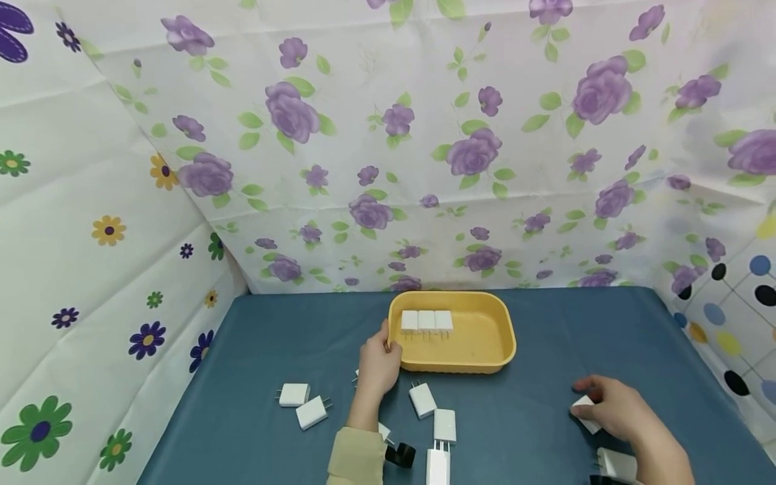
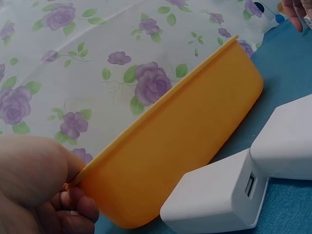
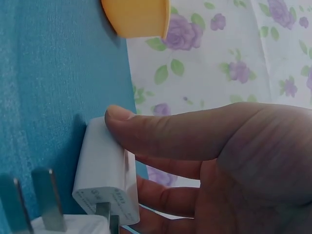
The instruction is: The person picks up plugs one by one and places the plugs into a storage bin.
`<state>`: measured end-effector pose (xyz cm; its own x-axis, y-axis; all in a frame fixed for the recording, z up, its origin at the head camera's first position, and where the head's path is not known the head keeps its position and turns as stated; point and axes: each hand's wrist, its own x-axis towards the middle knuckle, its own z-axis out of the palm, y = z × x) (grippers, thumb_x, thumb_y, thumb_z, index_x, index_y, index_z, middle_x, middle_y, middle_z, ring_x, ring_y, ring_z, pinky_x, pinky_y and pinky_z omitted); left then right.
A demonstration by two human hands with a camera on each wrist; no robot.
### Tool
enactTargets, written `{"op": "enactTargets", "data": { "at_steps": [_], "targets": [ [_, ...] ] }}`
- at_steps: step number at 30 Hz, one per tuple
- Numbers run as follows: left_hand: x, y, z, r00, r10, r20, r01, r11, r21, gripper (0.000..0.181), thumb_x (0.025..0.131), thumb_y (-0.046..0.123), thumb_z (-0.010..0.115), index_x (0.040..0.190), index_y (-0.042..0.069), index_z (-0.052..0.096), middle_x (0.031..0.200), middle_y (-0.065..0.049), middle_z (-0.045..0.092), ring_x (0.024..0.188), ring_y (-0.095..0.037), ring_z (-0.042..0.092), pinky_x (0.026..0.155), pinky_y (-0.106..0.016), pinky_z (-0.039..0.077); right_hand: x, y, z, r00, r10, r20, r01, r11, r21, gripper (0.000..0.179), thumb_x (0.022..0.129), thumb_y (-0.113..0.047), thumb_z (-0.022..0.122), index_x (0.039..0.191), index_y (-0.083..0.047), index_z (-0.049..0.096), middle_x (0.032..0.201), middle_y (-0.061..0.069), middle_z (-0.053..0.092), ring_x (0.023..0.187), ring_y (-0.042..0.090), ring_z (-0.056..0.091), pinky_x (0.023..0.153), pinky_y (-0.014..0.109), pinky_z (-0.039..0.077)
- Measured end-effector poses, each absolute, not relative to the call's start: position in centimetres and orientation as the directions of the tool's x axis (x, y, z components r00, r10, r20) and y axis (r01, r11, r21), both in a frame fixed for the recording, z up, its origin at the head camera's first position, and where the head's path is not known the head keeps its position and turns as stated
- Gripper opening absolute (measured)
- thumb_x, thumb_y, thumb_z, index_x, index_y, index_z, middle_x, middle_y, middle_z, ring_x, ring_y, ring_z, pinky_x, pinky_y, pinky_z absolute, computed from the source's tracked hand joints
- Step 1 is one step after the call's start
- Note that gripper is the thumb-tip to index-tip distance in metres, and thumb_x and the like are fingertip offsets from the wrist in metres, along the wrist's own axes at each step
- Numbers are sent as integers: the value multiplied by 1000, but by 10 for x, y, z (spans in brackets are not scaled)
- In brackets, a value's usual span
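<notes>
My left hand [image 1: 379, 364] pinches the left rim of a yellow plastic basket [image 1: 467, 367]; the left wrist view has the thumb above that rim and curled fingers below. Inside the basket, three white chargers [image 1: 427, 321] stand side by side at the left, prongs toward me. Off to the right, my right hand [image 1: 615, 407] holds a white charger [image 1: 585, 412] between thumb and fingers, low over the table. In the right wrist view the thumb lies along one side of this charger [image 3: 100, 165], and its metal prongs point toward the camera.
Several white chargers [image 1: 422, 400] lie scattered on the blue tablecloth [image 1: 254, 343], left of and in front of the basket. Another charger [image 1: 617, 465] is beside the right wrist. Flowered sheets [image 1: 376, 135] hang behind and at both sides.
</notes>
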<state>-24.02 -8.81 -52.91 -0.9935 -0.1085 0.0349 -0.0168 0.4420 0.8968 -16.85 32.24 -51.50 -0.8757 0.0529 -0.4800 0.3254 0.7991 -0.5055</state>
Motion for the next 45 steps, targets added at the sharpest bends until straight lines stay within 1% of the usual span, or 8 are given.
{"op": "enactTargets", "data": {
  "at_steps": [3,9,14,19,28,35,39,45],
  "targets": [
    [-240,-91,-524,-993,-113,31,-22,437,899,54,104,4,55,156,-6,47,156,-23,53,142,-37,53,110,-53,49,-171,320,-512,-888,47,-457,309,798,-518,51,93,-27,86,129,4,68,112,22,68,97,34,66,77,51,55],
    [-243,-94,-521,-991,-126,40,-23,458,889,54,104,5,56,156,-6,48,154,-24,55,141,-38,54,110,-54,49,-176,316,-507,-895,56,-442,310,791,-527,49,92,-26,87,127,3,68,113,24,67,96,36,66,75,50,55],
    [-246,-93,-519,-991,-123,47,-16,466,885,54,104,6,55,157,-5,48,152,-24,56,138,-37,57,108,-53,51,-176,316,-503,-893,60,-446,314,792,-523,50,93,-27,86,128,3,67,117,28,66,100,39,66,77,52,55],
    [-248,-92,-518,-993,-106,41,-13,463,886,54,105,5,55,157,-5,47,154,-23,55,140,-37,55,110,-53,49,-175,319,-502,-889,61,-455,321,790,-523,54,93,-29,86,130,5,66,119,30,65,102,41,65,78,53,56],
    [-246,-90,-522,-994,-96,48,-2,462,887,53,105,4,54,157,-6,47,155,-23,54,142,-38,53,113,-54,46,-170,320,-508,-893,71,-445,319,798,-511,54,93,-32,86,127,6,67,114,27,66,101,41,65,79,53,55],
    [-244,-89,-524,-995,-92,36,-11,462,887,54,105,5,55,157,-6,47,155,-23,54,142,-38,53,112,-54,46,-168,323,-511,-890,76,-450,317,812,-490,67,88,-40,90,128,8,66,109,23,67,96,36,65,78,51,55],
    [-242,-88,-525,-995,-97,20,-27,453,891,54,106,6,55,158,-5,46,156,-22,53,143,-37,51,113,-53,46,-165,325,-513,-888,64,-456,308,819,-484,71,88,-43,89,128,11,66,108,21,68,96,35,66,79,51,55],
    [-240,-88,-527,-995,-97,34,-14,456,890,55,105,5,55,157,-6,46,155,-24,54,143,-38,52,112,-54,46,-161,326,-513,-895,68,-440,298,826,-478,73,89,-46,87,127,12,66,111,26,68,101,42,66,81,54,56]
  ]
}}
